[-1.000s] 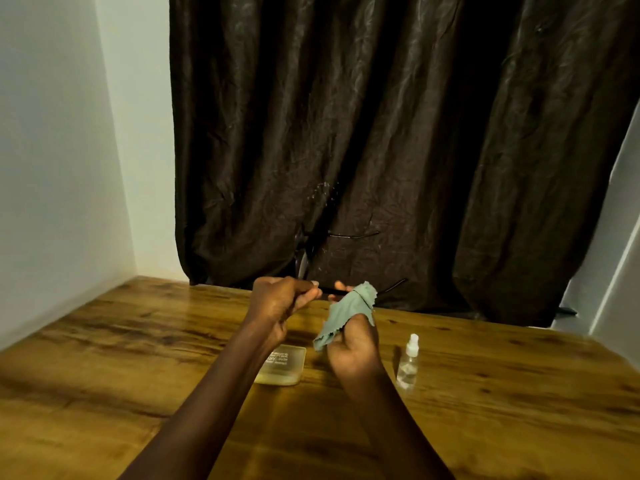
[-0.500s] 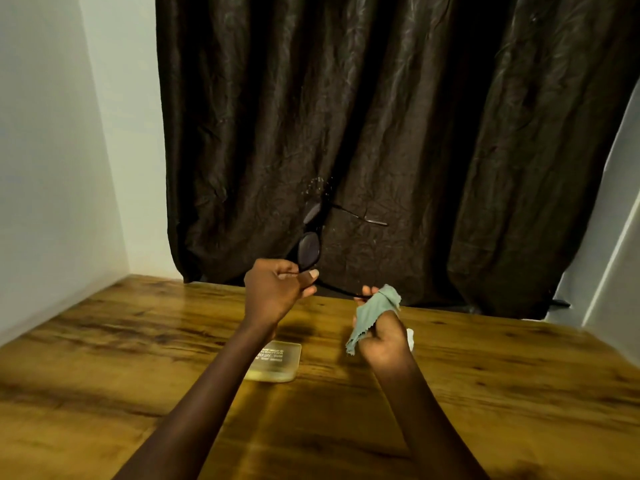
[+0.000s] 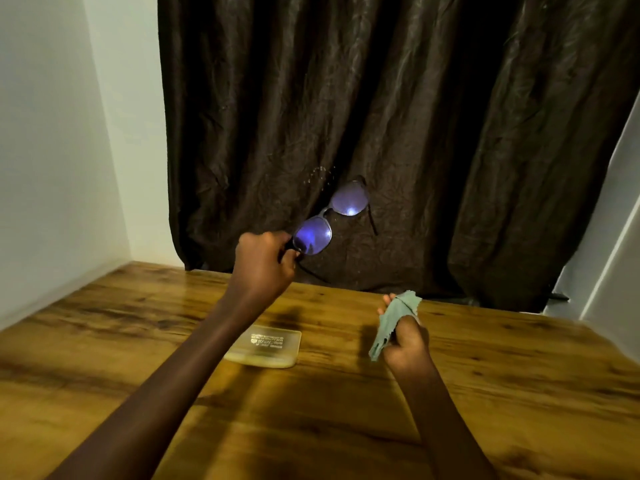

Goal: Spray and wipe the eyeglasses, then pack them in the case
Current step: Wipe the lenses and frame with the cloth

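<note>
Two hands at work, well apart. Left hand (image 3: 265, 259) pinches the eyeglasses (image 3: 329, 220) at the outer end of the frame and holds them raised in front of the dark curtain (image 3: 381, 116), lenses facing the camera and tilted up to the right. Both lenses throw back a violet glare. Right hand (image 3: 403, 341) is closed around a bunched green cloth (image 3: 394, 317), low over the table (image 3: 519, 393), not touching the glasses.

Judgement: this reads as an inspection between wipes. To do it well, keep the grip on the frame end, fingers off the lens, and turn the glasses slowly so the glare sweeps each lens and shows smears; then support the frame near the lens being rubbed, not by one arm alone.

The case (image 3: 266, 346) lies flat on the table below the left forearm; pale, with printed text too small to read. Open or closed: cannot tell.

Hard to make out: the arms of the glasses are thin and dark against the curtain, one partly lost. No spray bottle is visible; it may be behind the right hand. Whether the lenses are clean is masked by the glare.
</note>
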